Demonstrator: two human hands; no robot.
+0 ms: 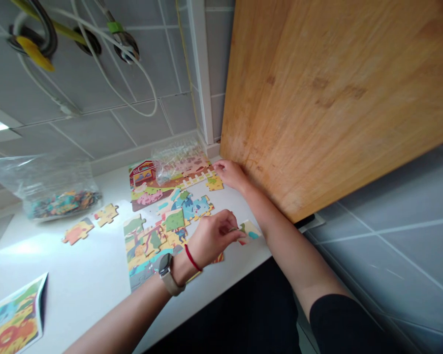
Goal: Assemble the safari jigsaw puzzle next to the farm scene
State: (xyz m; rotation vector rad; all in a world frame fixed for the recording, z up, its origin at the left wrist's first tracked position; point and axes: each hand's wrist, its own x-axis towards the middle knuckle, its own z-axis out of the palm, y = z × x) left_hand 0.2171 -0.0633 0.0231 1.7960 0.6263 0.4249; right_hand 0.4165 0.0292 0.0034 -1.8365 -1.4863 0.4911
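My left hand pinches a colourful jigsaw piece just above the white table, by the right edge of the partly joined puzzle. It wears a watch and a red string at the wrist. My right hand lies further back, fingers curled on the table beside a small loose yellow piece and the fence strip of another joined section. Whether it grips anything I cannot see.
A clear bag of loose pieces lies at the left; a second clear bag rests on the far puzzle section. Two loose pieces lie between them. A picture sheet sits front left. A wooden board leans at the right.
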